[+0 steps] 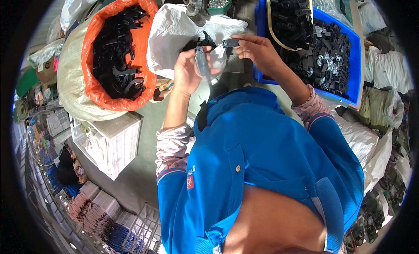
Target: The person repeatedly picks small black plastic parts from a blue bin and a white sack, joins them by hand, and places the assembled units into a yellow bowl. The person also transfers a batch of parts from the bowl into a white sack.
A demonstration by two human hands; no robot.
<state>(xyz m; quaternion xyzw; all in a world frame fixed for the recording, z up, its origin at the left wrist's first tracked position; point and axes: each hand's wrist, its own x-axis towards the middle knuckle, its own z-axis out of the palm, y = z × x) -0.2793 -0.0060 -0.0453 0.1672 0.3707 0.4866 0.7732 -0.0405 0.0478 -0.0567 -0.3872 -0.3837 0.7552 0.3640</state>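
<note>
My left hand is closed around a long grey-black plastic part, which stands tilted in the fingers with a round end at the top. To the right, my right hand pinches a short black plastic piece between thumb and fingertips. The two pieces are apart. Both hands are above the near side of a white woven sack, which has black parts inside it. What exactly the parts are, I cannot tell.
An orange-lined sack full of curved black parts stands at left, by a white plastic crate. At right, a blue bin holds small black parts and metal springs. A green container of small metal pieces sits at the back.
</note>
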